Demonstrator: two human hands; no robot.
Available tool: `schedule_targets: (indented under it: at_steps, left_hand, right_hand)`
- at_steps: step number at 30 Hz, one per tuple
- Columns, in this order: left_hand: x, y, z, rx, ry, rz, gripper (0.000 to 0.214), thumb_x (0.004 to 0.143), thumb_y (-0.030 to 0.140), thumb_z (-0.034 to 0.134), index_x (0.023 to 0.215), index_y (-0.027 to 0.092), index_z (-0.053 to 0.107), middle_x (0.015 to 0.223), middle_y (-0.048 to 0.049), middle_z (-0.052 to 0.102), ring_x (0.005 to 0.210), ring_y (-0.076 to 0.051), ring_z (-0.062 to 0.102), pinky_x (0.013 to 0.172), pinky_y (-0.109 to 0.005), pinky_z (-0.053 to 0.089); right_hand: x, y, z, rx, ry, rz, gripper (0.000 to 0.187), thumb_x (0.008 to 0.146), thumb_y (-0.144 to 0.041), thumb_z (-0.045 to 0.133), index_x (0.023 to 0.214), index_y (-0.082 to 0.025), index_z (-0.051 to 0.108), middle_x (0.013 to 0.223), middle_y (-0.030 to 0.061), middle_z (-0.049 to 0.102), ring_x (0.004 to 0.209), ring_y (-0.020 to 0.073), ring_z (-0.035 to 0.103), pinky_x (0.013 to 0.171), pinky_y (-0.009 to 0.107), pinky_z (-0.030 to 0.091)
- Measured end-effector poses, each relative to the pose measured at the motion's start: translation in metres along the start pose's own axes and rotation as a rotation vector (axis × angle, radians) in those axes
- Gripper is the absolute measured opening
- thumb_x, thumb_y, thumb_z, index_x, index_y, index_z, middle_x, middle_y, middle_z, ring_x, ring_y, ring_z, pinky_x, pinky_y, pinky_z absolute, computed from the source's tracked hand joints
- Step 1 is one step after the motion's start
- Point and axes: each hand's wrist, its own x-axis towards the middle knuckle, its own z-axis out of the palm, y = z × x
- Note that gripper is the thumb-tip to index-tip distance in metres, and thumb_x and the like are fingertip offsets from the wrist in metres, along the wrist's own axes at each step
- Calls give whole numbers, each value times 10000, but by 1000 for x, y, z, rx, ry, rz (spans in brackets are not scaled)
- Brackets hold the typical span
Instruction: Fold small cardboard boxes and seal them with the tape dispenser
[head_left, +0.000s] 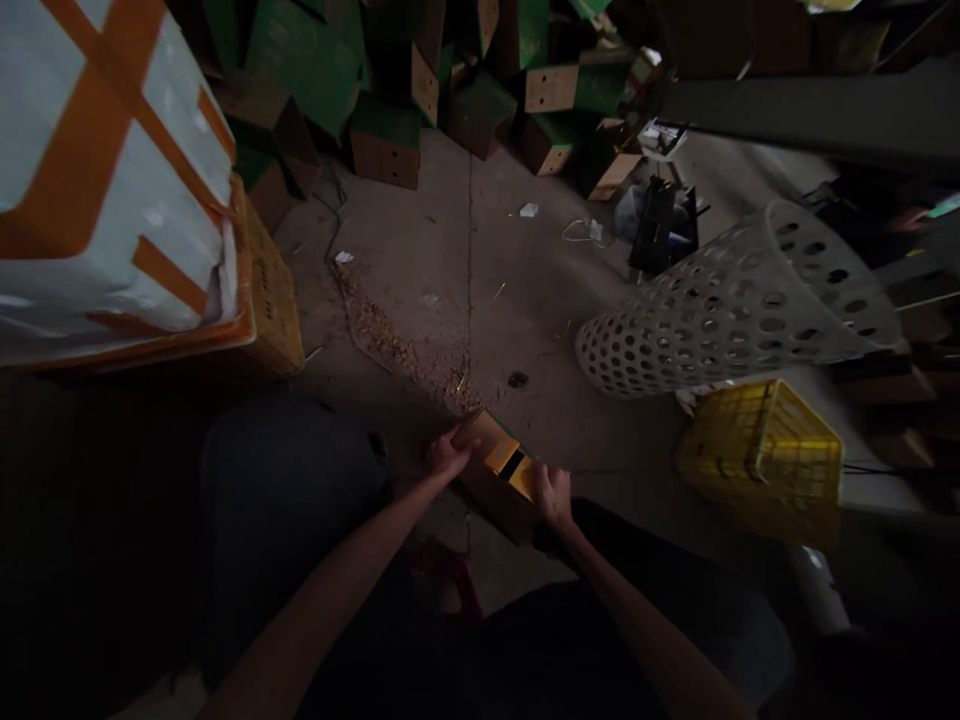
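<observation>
Between my knees is a brown cardboard box, tilted, with a trace of green along its far edge. My left hand grips the box's left end, thumb lying on the upper face. On that face sits a yellow handheld tool with a black band across it; its exact kind is too dark to make out. My right hand is closed round the tool's right end, close against the box. The box's underside and part of the right fingers are hidden.
Green and brown cartons are piled at the back. A white foam box with orange tape stands left. Brown scraps litter the concrete floor. Right are a perforated white basket and a yellow crate.
</observation>
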Motion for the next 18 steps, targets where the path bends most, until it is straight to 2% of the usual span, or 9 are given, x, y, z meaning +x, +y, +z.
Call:
schedule_targets:
  at_steps: [5,8,11,14,18]
  left_hand:
    - [-1,1,-3,-6,-22,-11,697,765,566,734,1401,311,600,1258,-100,724,1200,-301,661,987,-373,509]
    - [-4,6,-3,-32,-35,-12,662,777,479,736,1399,295,602,1265,-94,721,1174,-281,678,954,-347,527]
    - [-4,16,-10,4,-66,-3,632,790,486,725,1379,284,620,1266,-92,721,1175,-279,678,948,-344,531]
    - [1,32,-36,121,-128,5,529,798,467,724,1281,254,694,1251,-109,727,1201,-303,661,966,-356,515]
    - [5,59,-90,131,-153,76,309,825,383,683,1078,225,762,1135,-93,771,1118,-269,694,956,-333,510]
  right_hand:
    - [6,-8,16,56,16,-15,645,977,-539,243,573,-187,602,624,111,646,638,200,582,565,300,341]
    - [9,-12,21,81,18,-25,639,975,-553,263,561,-201,600,623,127,656,606,195,560,561,315,318]
    - [7,-11,21,99,29,-40,666,981,-570,227,570,-206,604,628,147,659,610,210,568,565,326,314]
    - [3,-6,20,118,38,-65,691,981,-593,196,572,-206,597,629,156,652,620,226,583,583,331,328]
    - [3,-2,20,151,48,-71,748,961,-675,160,524,-212,553,563,128,594,599,225,583,567,323,333]
